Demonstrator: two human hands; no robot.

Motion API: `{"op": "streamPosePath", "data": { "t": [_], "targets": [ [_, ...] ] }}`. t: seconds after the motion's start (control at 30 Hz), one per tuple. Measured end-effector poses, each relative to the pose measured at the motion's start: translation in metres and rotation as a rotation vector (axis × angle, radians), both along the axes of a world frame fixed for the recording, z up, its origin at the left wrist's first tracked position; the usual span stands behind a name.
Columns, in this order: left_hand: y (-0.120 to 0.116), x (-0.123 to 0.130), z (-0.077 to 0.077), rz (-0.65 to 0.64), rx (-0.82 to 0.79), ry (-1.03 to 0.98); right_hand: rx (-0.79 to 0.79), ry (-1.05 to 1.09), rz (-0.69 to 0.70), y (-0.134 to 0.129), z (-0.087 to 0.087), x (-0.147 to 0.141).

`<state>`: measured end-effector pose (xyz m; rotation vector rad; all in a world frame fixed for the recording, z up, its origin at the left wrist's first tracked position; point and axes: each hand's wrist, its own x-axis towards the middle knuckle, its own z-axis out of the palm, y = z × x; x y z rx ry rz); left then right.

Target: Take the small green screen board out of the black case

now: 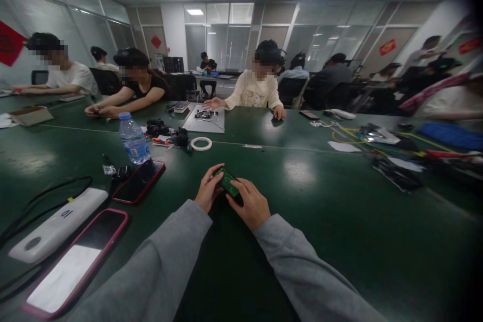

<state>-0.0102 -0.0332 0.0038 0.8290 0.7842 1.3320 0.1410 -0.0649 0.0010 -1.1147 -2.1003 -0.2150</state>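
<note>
Between my two hands is a small green circuit board (228, 181), tilted, with a dark edge along its far side. My left hand (209, 187) grips its left end, thumb on the upper face. Fingers of my right hand (252, 202) lie over the board's right end, with the thumb at the near edge. Both hands are just above or resting on the dark green table (324, 241); I cannot tell which. The underside of the board is hidden.
To the left are a water bottle (134, 139), a red-edged phone (139, 181), a pink-cased phone (79, 261) and a white device (60, 224) with a black cable. A tape roll (201, 144) lies ahead. Tangled wires (354, 136) sit right; a person (260, 83) sits opposite.
</note>
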Motion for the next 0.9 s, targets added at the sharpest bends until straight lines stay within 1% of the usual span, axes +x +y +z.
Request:
{"op": "streamPosePath", "data": {
  "t": [0.1, 0.2, 0.27, 0.33, 0.37, 0.43, 0.5, 0.57, 0.6, 0.67, 0.73, 0.8, 0.9],
  "targets": [
    [0.0, -0.001, 0.002, -0.015, -0.002, -0.014, -0.038, 0.08, 0.012, 0.001, -0.003, 0.001],
    [0.001, -0.001, 0.002, -0.044, -0.047, -0.083, -0.16, 0.276, 0.014, 0.008, -0.005, 0.005],
    [0.003, 0.0, 0.002, -0.063, -0.111, -0.13, -0.322, 0.489, 0.03, 0.014, -0.005, 0.009],
    [0.005, 0.001, 0.001, -0.073, -0.153, -0.152, -0.543, 0.783, 0.086, 0.02, -0.003, 0.012],
    [0.005, 0.001, 0.0, -0.085, -0.149, -0.155, -0.67, 0.95, 0.131, 0.023, -0.001, 0.012],
    [0.005, 0.001, 0.0, -0.131, -0.09, -0.147, -0.912, 1.294, 0.23, 0.025, 0.003, 0.011],
    [0.004, 0.001, 0.0, -0.192, -0.013, -0.115, -1.106, 1.579, 0.302, 0.024, 0.008, 0.006],
    [0.002, 0.001, 0.0, -0.212, 0.026, -0.08, -1.232, 1.784, 0.324, 0.02, 0.012, 0.0],
    [0.002, 0.001, 0.0, -0.208, 0.033, -0.069, -1.278, 1.854, 0.322, 0.018, 0.013, -0.002],
    [0.001, 0.001, 0.0, -0.19, 0.035, -0.063, -1.35, 1.935, 0.328, 0.015, 0.015, -0.005],
    [0.001, 0.001, -0.001, -0.187, 0.042, -0.064, -1.385, 1.94, 0.355, 0.013, 0.014, -0.005],
    [0.002, 0.002, -0.002, -0.177, 0.054, -0.064, -1.369, 1.897, 0.384, 0.015, 0.012, -0.003],
    [0.004, 0.002, -0.004, -0.121, 0.06, -0.077, -1.309, 1.785, 0.457, 0.02, 0.007, 0.001]
  ]
}}
